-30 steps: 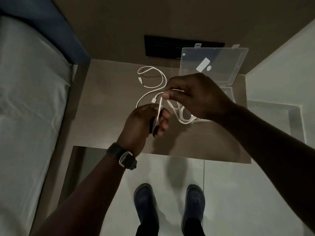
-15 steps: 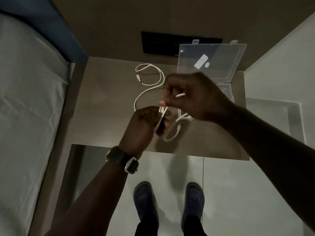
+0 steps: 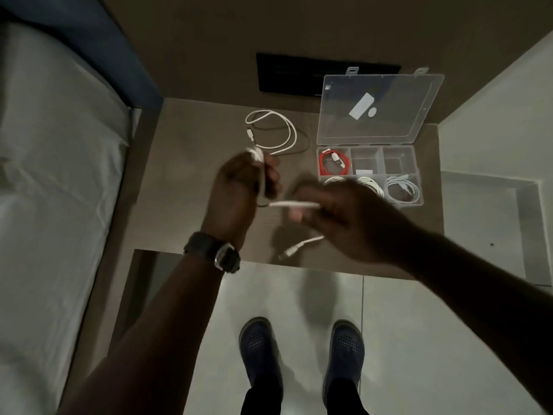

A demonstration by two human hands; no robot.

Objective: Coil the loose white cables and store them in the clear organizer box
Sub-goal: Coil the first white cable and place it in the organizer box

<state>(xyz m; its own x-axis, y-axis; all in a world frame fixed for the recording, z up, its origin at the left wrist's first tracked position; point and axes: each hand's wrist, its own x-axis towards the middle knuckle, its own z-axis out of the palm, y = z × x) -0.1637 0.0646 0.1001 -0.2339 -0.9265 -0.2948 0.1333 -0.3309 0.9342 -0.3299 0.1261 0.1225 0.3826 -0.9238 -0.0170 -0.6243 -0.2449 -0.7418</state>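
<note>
My left hand (image 3: 239,187) holds a white cable (image 3: 294,204) looped around its fingers above the bedside table. My right hand (image 3: 347,217) pinches the same cable a short way to the right, pulling a straight stretch taut between the hands. The cable's free end with its plug (image 3: 299,245) hangs below my right hand. A second loose white cable (image 3: 278,133) lies curled on the table behind my left hand. The clear organizer box (image 3: 417,175) stands open at the back right, with its lid (image 3: 380,106) upright.
The box holds a coiled red cable (image 3: 333,163) and coiled white cables (image 3: 402,188) in its compartments; two back compartments look bare. A bed (image 3: 54,175) flanks the table on the left. A dark wall panel (image 3: 287,74) sits behind. My shoes (image 3: 260,345) stand on tiled floor.
My right hand has dropped from above my left hand to its right, uncovering the box. The cable now runs level between the hands, and my left hand has turned and moved left.
</note>
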